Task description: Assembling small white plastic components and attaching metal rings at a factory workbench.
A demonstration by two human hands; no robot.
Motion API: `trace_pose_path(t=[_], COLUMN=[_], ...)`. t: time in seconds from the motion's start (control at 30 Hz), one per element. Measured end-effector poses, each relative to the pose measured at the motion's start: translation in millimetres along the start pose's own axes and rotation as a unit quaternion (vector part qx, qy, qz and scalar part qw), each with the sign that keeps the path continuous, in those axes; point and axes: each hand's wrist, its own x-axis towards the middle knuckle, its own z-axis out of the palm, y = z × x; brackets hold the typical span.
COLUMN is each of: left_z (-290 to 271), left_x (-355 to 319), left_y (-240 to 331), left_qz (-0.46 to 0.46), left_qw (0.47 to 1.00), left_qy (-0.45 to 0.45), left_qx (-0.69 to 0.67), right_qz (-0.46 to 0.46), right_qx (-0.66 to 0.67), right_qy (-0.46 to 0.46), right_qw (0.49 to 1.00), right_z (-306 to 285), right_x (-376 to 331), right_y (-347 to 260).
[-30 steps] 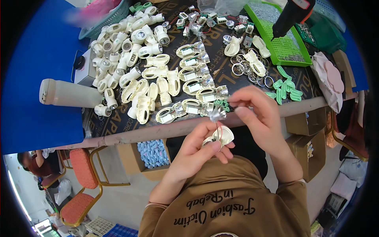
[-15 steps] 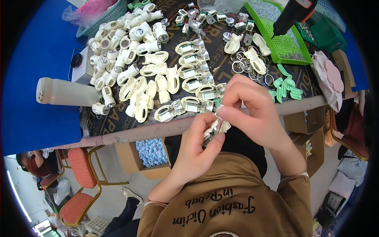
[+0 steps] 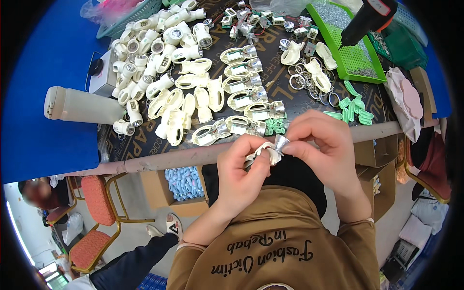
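Note:
Just over the table's near edge, my left hand (image 3: 241, 171) is closed on a cream plastic flashlight shell (image 3: 274, 157), its fingers covering much of it. My right hand (image 3: 325, 150) pinches a small silver reflector cup (image 3: 281, 143) between thumb and fingers, right at the end of that shell. Whether the cup is seated in the shell I cannot tell. Beyond my hands lies a column of shell halves (image 3: 240, 85) fitted with silver reflectors and small inner parts. Tiny green pieces (image 3: 275, 127) sit beside its near end.
Assembled cream flashlights (image 3: 176, 35) are heaped at left, near a white bottle (image 3: 84, 107). At right are key rings (image 3: 296, 81), green plastic strips (image 3: 356, 107), a green screw tray (image 3: 358, 75) and a power screwdriver (image 3: 365, 21). A carton (image 3: 157, 186) of blue pieces stands below.
My right hand has turned and shifted slightly right, and the silver reflector cup now shows in its fingers. At lower left, another person's leg has come further into view.

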Motion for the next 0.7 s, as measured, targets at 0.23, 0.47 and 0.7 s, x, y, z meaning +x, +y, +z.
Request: trace_pose_path(t=[0.23,0.47,0.7], left_z=[0,-3,-1], left_x=[0,-7,-10], left_y=[-1,6,8], left_qz=[0.02,-0.008,-0.001], left_qw=[1.0,0.999,0.998], left_qy=[-0.012,-0.048,-0.051], left_qx=[0.016,0.021,0.038], right_qz=[-0.05,-0.051,-0.13], right_qx=[-0.122,-0.137,-0.213], right_qy=[-0.031,-0.018,-0.023], right_qw=[0.991,0.989,0.968], right_z=[-1,1,-2], right_x=[-4,-3,2], right_y=[-13,-10,-11])
